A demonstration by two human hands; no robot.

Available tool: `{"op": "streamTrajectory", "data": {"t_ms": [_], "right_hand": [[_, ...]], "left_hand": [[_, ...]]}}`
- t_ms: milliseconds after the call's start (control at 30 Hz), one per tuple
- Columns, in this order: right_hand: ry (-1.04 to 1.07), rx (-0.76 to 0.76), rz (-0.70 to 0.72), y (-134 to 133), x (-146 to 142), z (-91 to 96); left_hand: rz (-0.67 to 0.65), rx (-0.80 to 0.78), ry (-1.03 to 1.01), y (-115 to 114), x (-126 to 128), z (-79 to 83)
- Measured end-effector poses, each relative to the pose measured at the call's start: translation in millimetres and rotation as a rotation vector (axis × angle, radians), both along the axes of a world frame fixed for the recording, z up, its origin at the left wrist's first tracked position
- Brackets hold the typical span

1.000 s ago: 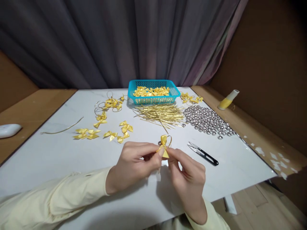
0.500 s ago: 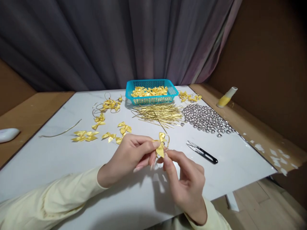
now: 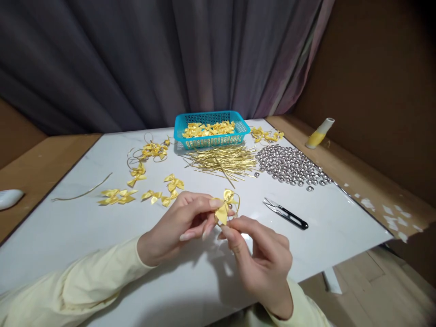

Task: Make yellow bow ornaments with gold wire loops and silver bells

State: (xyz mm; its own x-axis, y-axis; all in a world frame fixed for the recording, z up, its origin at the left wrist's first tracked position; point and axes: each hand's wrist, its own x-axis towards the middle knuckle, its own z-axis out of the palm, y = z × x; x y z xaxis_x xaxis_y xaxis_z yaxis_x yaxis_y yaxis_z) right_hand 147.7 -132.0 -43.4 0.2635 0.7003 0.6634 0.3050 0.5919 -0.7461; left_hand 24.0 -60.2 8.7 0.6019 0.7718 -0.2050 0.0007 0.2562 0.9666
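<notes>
Between the finger and thumb of my left hand (image 3: pixel 182 222) is a yellow satin ribbon bow (image 3: pixel 222 213). A loop of gold cord (image 3: pixel 239 200) curves out at the bow's right side, and a small silver bell (image 3: pixel 230 206) sits against it. My right hand (image 3: pixel 264 259) is closed in a pinch just below the bow's lower tail, on what looks like the gold cord; the fingertips partly hide it. Beyond my hands lie several loose yellow bows (image 3: pixel 174 182) and a heap of cut gold cords (image 3: pixel 221 161).
A blue basket (image 3: pixel 213 142) of yellow bows stands at the back. To the right are a pile of silver bells (image 3: pixel 289 164), black-handled thread snips (image 3: pixel 289 217) and a yellow thread cone (image 3: pixel 320 133). Bows with cord loops (image 3: pixel 155 150) lie at left, near a single cord (image 3: pixel 83 191).
Both hands stay together on the bow. The bow tilts a little, and my right fingertips have shifted slightly left and down beneath its tail. The camera view has moved slightly.
</notes>
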Motion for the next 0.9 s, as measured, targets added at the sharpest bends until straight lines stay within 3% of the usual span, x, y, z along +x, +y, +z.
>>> {"op": "streamTrajectory", "data": {"t_ms": [200,333,600,733,900], "right_hand": [[-0.002,0.025,0.001,1.7,1.2,2.7],[0.025,0.01,0.025,1.1,1.8,1.7],[0.193,-0.288,0.226,4.4,7.5,8.7],[0.243,-0.304,0.224,6.8,6.6,9.3],[0.257,-0.225,0.099,4.7,3.2,3.3]], "left_hand": [[-0.012,-0.072,-0.012,1.5,2.7,-4.3],[-0.023,-0.028,-0.026,2.1,2.2,-3.5],[0.007,0.27,0.036,-0.7,-3.2,-1.3],[0.001,0.429,0.032,-5.4,-2.7,-2.4],[-0.015,0.642,0.073,-9.0,0.8,-4.6]]}}
